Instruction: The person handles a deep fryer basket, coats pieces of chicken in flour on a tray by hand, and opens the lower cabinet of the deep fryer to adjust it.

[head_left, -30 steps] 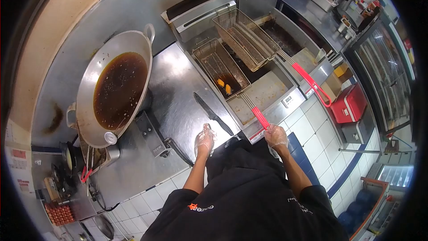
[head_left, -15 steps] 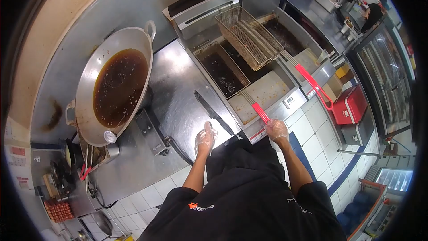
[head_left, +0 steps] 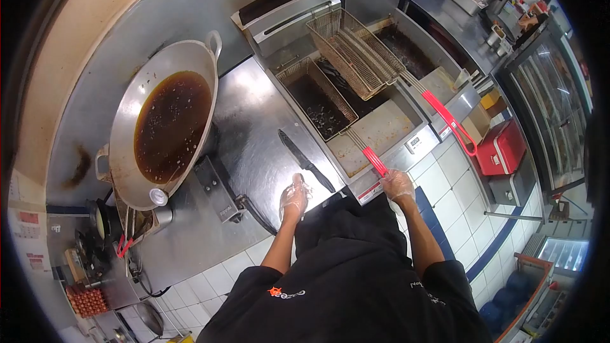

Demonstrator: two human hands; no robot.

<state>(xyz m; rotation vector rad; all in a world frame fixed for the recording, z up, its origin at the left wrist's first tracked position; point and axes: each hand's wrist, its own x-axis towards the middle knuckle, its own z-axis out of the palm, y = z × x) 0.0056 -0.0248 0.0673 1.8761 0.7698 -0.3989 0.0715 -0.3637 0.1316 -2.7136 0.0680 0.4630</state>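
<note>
In a clear plastic glove, my right hand (head_left: 398, 185) is closed around the end of a red-handled wire fryer basket (head_left: 375, 162). The mesh part of that basket (head_left: 321, 101) sits down in dark oil, where bubbles show. My left hand (head_left: 293, 199), also gloved, rests at the front edge of the steel counter (head_left: 244, 111) with its fingers extended and nothing seen in it. Just right of it lies a black knife (head_left: 305, 160), which it appears not to touch. A second fryer basket (head_left: 356, 54) with a red handle sits raised above the fryer.
A large wok (head_left: 124, 146) of brown oil stands on the left, with a round white-faced gauge (head_left: 158, 197) at its rim. Right of the fryer are a red cooler box (head_left: 501, 149) and a glass-doored cabinet (head_left: 540, 108). Egg trays (head_left: 88, 302) sit at lower left.
The view has shifted very slightly. Bubbles in the lowered basket's oil look somewhat more spread. Both hands keep nearly the same places, the right still on the red handle.
</note>
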